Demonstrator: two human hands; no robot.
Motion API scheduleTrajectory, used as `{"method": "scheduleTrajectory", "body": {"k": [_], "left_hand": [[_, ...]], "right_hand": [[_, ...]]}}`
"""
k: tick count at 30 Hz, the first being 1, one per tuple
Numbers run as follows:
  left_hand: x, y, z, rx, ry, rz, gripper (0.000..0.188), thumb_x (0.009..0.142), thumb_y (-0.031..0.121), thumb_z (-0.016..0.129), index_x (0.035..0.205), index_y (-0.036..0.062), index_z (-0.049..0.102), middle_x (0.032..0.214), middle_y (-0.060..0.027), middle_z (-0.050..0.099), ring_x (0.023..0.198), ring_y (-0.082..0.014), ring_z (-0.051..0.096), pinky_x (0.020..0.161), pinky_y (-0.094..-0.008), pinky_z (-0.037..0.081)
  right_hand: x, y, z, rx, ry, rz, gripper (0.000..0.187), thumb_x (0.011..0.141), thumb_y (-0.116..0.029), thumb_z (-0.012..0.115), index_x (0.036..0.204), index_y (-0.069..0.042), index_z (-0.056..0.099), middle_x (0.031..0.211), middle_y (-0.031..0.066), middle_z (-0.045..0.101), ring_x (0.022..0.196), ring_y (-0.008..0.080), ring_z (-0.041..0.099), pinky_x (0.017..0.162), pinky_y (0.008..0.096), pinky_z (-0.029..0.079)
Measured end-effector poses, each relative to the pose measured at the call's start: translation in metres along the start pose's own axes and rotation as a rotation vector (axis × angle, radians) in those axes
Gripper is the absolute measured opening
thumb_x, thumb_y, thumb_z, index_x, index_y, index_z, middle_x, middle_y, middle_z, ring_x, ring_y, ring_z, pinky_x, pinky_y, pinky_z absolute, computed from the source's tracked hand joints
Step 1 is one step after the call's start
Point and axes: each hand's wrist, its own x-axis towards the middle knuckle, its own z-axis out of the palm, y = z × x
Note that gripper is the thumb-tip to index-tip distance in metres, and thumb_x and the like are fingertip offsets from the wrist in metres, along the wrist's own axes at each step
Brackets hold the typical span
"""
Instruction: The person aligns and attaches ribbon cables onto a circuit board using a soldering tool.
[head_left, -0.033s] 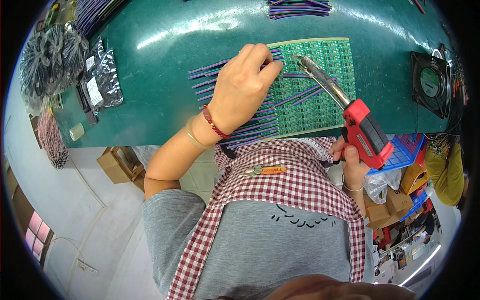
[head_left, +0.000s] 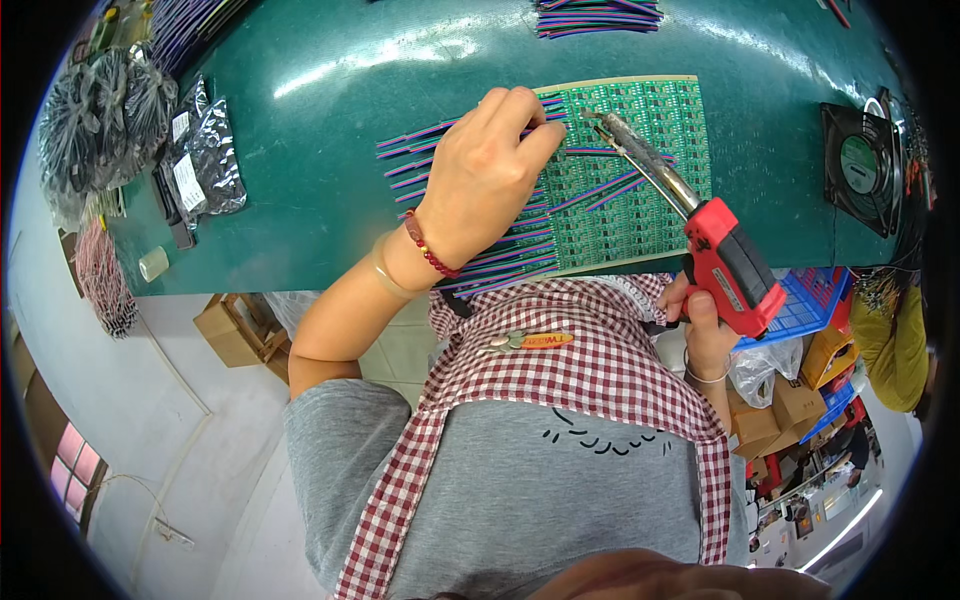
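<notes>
far left of frame: bundles of dark cable ties or wires (head_left: 85, 130), hard to tell which through the rim distortion, and below them silvery anti-static bags (head_left: 205, 155) on the green table (head_left: 320, 110). a small roll of tape (head_left: 153, 263) sits near the table's lower left edge.

centre: left hand (head_left: 487, 175) lies palm down, fingers curled and pinching one thin wire at the left edge of the green circuit board panel (head_left: 640, 170). a fan of purple and multicoloured ribbon wires (head_left: 440, 165) runs out from under the hand, ends touching the panel. red bead bracelet (head_left: 430, 250) on the wrist.

right of centre: right hand (head_left: 705, 325) closed around the grip of a red soldering gun (head_left: 725, 265); its metal tip rests over the upper middle of the panel, just beside the left fingertips.

upper right: black cooling fan (head_left: 860, 165) on the table. top centre: another wire bundle (head_left: 595, 15). lower right: blue plastic crate (head_left: 815, 300).
</notes>
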Motion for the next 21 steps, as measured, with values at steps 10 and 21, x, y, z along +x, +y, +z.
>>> {"method": "scheduleTrajectory", "body": {"k": [10, 21], "left_hand": [[0.002, -0.005, 0.001, 0.015, 0.017, 0.016, 0.020, 0.071, -0.003, 0.072, 0.088, 0.0070, 0.069, 0.085, -0.0057, 0.058, 0.076, -0.0236, 0.060, 0.066, -0.0358, 0.050], [0.001, -0.006, 0.000, 0.007, 0.002, 0.002, 0.019, 0.071, -0.002, 0.072, 0.088, 0.0066, 0.069, 0.086, -0.0051, 0.058, 0.077, -0.0232, 0.060, 0.068, -0.0360, 0.049]], "right_hand": [[0.003, 0.008, 0.000, -0.108, -0.040, -0.107, 0.050, 0.097, -0.032, 0.062, 0.126, 0.007, 0.052, 0.070, 0.0085, 0.059, 0.055, 0.0121, 0.050, 0.053, 0.0253, 0.041], [0.002, 0.013, -0.004, -0.206, -0.083, -0.102, 0.040, 0.096, -0.029, 0.062, 0.116, 0.005, 0.056, 0.069, 0.0077, 0.058, 0.056, 0.0117, 0.052, 0.052, 0.0255, 0.041]]}}
